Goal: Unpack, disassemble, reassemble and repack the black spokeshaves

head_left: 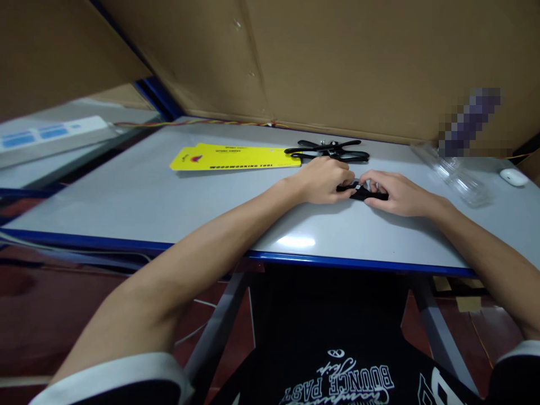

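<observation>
A black spokeshave (pixel 360 193) lies low over the tabletop between my two hands. My left hand (pixel 324 179) is closed around its left end, knuckles up. At the other end my right hand (pixel 399 192) pinches it, with the thumb along the near side and bent fingers above. Parts of the tool are hidden under my fingers. Just behind my left hand, several more black spokeshaves (pixel 333 151) lie in a crossed pile. Their handles overlap the right end of some yellow cards (pixel 236 157) printed "WOODWORKING TOOL".
Clear plastic packaging (pixel 468 183) lies right of my hands, near a pixelated purple object (pixel 472 121). A white earbud case (pixel 513 177) is farther right. Cardboard walls (pixel 337 62) close off the grey table (pixel 139 191). A white power strip (pixel 54 135) sits left.
</observation>
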Tool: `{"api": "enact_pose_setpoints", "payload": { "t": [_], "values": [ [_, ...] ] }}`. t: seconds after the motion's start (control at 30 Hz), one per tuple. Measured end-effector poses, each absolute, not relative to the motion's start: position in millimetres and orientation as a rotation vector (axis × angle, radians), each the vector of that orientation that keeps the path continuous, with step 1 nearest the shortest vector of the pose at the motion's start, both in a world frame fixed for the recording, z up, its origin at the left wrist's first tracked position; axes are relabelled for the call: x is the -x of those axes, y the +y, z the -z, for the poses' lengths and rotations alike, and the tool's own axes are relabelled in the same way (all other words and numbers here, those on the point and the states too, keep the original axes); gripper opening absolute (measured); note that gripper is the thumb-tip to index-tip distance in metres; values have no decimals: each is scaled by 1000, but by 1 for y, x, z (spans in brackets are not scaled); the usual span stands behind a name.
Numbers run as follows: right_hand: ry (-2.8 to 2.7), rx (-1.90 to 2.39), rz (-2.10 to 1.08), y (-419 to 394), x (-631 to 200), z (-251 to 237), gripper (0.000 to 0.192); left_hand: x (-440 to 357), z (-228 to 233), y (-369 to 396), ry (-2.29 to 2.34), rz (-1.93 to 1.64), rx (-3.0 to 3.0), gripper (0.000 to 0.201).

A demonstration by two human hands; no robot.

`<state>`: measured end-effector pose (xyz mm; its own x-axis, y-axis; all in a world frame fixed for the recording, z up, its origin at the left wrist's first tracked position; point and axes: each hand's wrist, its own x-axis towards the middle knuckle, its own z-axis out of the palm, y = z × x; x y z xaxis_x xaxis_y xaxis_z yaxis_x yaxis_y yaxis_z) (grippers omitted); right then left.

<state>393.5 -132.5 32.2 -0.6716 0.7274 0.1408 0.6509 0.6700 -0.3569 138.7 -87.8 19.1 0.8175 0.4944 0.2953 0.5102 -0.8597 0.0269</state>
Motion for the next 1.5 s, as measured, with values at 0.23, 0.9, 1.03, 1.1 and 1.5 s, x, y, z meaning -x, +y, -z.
{"api": "enact_pose_setpoints", "payload": {
  "t": [0.23,0.9,1.03,1.1,1.5],
  "values": [
    [-2617,1093,-398,-132,-394,-31,33,-139,-18,-86,-757,499,2979,35],
    [-2613,1111,-416,-133,-393,-32,31,-137,-20,-88,-823,422,2966,28],
    [-2611,1118,-419,-133,-393,-32,31,-136,-21,-87,-811,417,3003,26],
    [-2611,1120,-425,-133,-393,-32,31,-136,-20,-86,-810,428,3014,25],
    [-2604,1124,-442,-132,-393,-31,32,-136,-20,-87,-775,418,2961,24]
  ]
}}
